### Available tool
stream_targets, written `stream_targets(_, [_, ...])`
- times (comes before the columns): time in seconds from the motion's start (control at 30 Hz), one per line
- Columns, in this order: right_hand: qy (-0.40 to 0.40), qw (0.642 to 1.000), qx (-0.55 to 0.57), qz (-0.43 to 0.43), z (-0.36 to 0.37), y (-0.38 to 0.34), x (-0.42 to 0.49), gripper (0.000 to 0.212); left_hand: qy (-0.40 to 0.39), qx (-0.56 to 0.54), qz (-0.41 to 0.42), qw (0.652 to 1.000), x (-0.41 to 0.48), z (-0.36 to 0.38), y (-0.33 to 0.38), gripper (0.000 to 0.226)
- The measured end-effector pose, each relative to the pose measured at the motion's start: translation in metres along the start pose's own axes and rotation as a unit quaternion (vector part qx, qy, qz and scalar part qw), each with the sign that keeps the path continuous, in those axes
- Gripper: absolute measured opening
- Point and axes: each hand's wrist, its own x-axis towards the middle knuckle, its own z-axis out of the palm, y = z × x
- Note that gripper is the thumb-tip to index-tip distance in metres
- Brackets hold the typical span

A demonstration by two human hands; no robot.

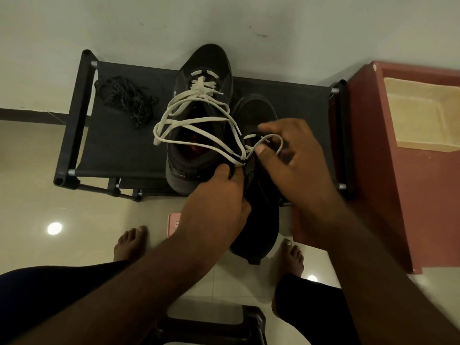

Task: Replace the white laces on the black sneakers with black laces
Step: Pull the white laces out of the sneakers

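Two black sneakers are in front of me. The left sneaker (199,115) stands on the black fabric rack (119,145), its white lace (174,115) loosened into long loops. The right sneaker (261,215) is tilted off the rack's front edge, heel toward me. My left hand (219,195) grips this sneaker at its collar. My right hand (293,155) pinches a loop of the white lace (276,143) at its eyelets, thumb and forefinger closed on it. A bundle of black laces (127,98) lies at the rack's back left.
A dark red cabinet (388,195) with a cream recessed tray stands right against the rack. A pink object (173,224) lies on the tiled floor under my left wrist. My bare feet (130,242) stand on the floor; a dark stool (211,324) is below me. A white wall is behind.
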Motion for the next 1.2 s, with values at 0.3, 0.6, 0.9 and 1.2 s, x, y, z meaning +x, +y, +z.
stream_targets(0.3, [-0.051,0.991,-0.121,-0.007,0.006,0.011,0.004,0.015,-0.003,0.015,-0.005,1.0,0.001,0.002,0.001,0.049])
stream_targets(0.6, [0.082,0.86,0.449,0.228,-0.012,-0.017,0.009,0.02,-0.002,0.0,-0.003,1.0,0.0,0.002,0.0,0.049])
stream_targets(0.9, [-0.084,0.993,-0.049,0.059,0.0,-0.007,-0.001,0.002,-0.001,0.01,-0.003,1.0,0.001,0.002,0.0,0.046])
stream_targets(1.2, [-0.014,0.997,-0.067,0.039,0.003,-0.003,0.001,0.017,-0.002,0.013,-0.005,1.0,0.001,0.001,0.0,0.049])
